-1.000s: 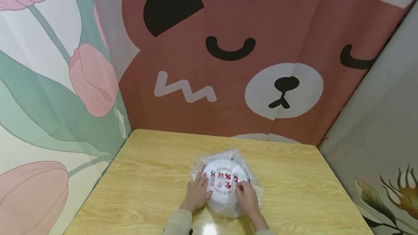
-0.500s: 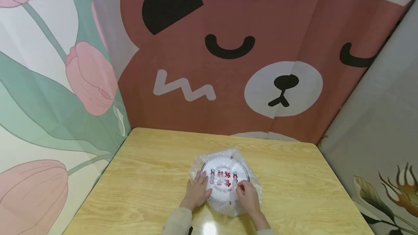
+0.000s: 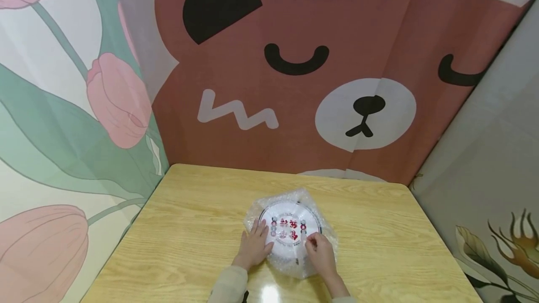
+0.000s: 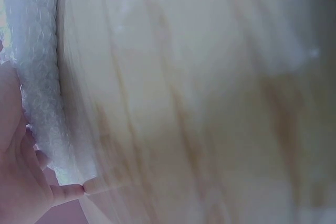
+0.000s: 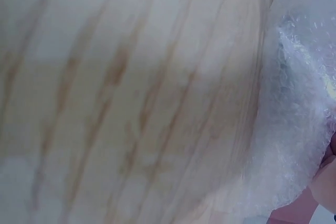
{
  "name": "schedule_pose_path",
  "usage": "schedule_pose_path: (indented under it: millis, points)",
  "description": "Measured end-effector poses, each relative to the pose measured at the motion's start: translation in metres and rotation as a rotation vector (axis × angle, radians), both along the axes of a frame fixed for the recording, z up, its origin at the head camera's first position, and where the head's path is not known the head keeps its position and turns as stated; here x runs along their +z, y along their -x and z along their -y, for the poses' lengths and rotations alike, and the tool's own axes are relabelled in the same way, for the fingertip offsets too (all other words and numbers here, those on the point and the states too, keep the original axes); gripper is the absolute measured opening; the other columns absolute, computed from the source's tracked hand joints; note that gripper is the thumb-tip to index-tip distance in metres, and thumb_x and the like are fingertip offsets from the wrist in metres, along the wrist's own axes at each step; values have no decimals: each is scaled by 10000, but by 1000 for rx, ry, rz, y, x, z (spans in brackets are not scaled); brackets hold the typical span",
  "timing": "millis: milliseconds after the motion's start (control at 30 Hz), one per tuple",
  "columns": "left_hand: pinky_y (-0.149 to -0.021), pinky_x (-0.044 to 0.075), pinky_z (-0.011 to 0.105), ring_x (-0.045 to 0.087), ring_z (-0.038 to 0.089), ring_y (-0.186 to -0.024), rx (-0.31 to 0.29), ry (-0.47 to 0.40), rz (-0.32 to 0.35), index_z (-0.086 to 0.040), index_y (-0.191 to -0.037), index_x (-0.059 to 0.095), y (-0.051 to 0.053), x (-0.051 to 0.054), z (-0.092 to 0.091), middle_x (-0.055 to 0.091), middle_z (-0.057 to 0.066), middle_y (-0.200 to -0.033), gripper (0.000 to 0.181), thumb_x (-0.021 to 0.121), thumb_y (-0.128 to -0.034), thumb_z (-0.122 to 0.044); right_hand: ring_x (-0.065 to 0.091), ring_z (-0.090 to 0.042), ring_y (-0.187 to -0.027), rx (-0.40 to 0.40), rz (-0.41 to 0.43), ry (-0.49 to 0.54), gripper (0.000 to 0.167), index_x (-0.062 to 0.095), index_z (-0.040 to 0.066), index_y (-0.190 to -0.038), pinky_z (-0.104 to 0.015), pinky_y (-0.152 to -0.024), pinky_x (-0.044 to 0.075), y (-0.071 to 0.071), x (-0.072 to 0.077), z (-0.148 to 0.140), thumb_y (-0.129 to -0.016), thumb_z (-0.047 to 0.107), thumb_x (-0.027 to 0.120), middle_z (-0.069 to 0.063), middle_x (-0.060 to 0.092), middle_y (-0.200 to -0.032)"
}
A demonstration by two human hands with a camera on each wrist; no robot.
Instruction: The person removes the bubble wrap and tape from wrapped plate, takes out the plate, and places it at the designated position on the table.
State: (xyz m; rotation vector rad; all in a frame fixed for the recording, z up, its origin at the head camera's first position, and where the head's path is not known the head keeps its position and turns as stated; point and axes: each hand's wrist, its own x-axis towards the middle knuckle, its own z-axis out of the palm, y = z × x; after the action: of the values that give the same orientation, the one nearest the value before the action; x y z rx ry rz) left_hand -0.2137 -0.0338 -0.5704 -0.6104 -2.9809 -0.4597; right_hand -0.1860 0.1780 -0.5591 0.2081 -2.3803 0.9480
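A round white plate (image 3: 282,256) with red characters and small figures printed on it lies in bubble wrap (image 3: 301,196) on the table. My left hand (image 3: 252,248) rests on the left side of the wrapped plate, fingers extended. In the left wrist view, part of that hand (image 4: 18,166) shows beside the edge of the wrap. On the right side, the thumb and forefinger of my right hand (image 3: 321,253) pinch the bubble wrap over the plate's rim. The right wrist view catches only a bit of this hand (image 5: 325,184) beside the wrap.
The wood-grain table (image 3: 189,228) extends around the package on all sides. Behind it hangs a curtain (image 3: 236,148) with a large brown bear. Flower-patterned fabric (image 3: 63,120) closes off the left, and grey fabric (image 3: 476,162) the right.
Both hands stay at nearly the same places on the wrapped plate. The head view has shifted very slightly.
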Motion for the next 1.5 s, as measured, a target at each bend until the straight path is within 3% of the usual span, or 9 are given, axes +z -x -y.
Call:
schedule_pose_path:
  millis: [567,900,1200,1500]
  points:
    - [-927,266,599,211,330,-1298,-3,-1,-11,5,-1286,457,0,1,0,335,132,-1394,562,437,-892,-395,477,-102,-631,-34,127,44,106,576,69,-709,-238,-541,440,-7,6,1,-721,-30,612,23,518,-697]
    - [-945,249,591,186,319,-1309,1,7,15,-5,-1306,435,0,1,0,309,122,-1410,563,421,-902,-398,475,-83,-611,-8,18,58,148,566,76,-677,-219,-513,425,-11,7,1,-684,-67,604,48,514,-672]
    - [-946,244,594,178,318,-1311,0,-2,24,-3,-1308,431,0,0,0,304,123,-1413,565,420,-903,-397,456,-63,-603,-15,57,82,135,572,76,-687,-208,-505,412,-15,10,1,-699,-53,610,53,509,-667]
    - [-944,252,589,186,315,-1310,1,14,7,-7,-1310,431,1,-2,0,307,119,-1413,572,414,-904,-409,437,-40,-581,-3,10,96,164,563,79,-679,-179,-470,386,-18,9,0,-677,-73,624,67,497,-648]
